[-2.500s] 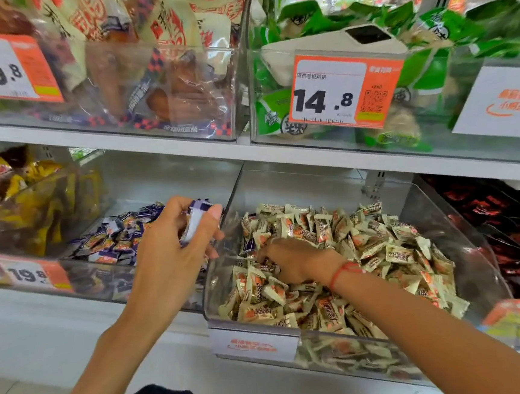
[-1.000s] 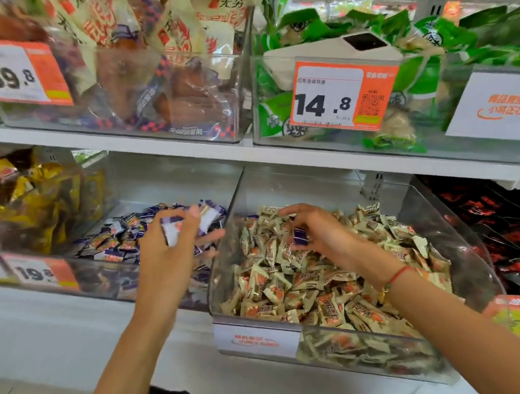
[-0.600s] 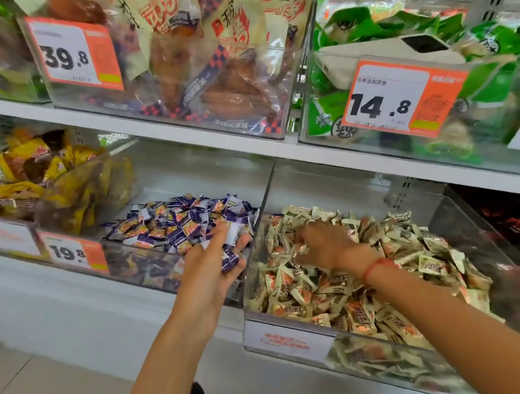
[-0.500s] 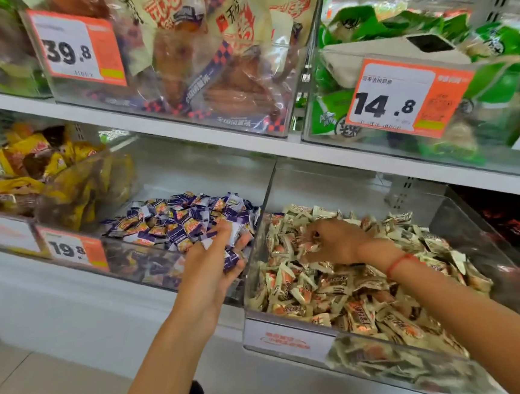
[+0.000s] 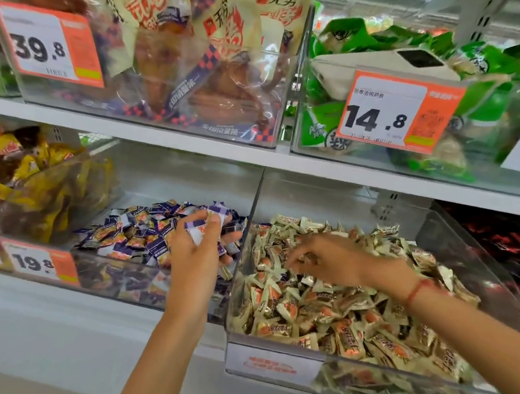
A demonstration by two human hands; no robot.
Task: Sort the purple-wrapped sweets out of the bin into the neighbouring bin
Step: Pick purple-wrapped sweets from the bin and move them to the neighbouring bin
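Two clear bins stand side by side on the lower shelf. The left bin (image 5: 108,273) holds a heap of purple-wrapped sweets (image 5: 136,229). The right bin (image 5: 490,258) is full of cream-and-orange wrapped sweets (image 5: 341,312). My left hand (image 5: 194,252) hovers over the left bin's right edge and holds a small bunch of purple sweets (image 5: 206,225) between thumb and fingers. My right hand (image 5: 327,257) reaches into the cream sweets with fingers curled down; whether it pinches anything is blurred. One purple sweet (image 5: 286,277) peeks out just under those fingers.
A bin of yellow packets (image 5: 28,182) stands further left, dark red packets (image 5: 508,247) to the right. The upper shelf carries bins with large snack bags (image 5: 196,61) and green packets (image 5: 365,46), with price tags 39.8, 14.8 and 19.8.
The left hand rose slightly and now holds purple sweets higher over the left bin. My right hand slid forward and left across the cream sweets. The view shifted left.
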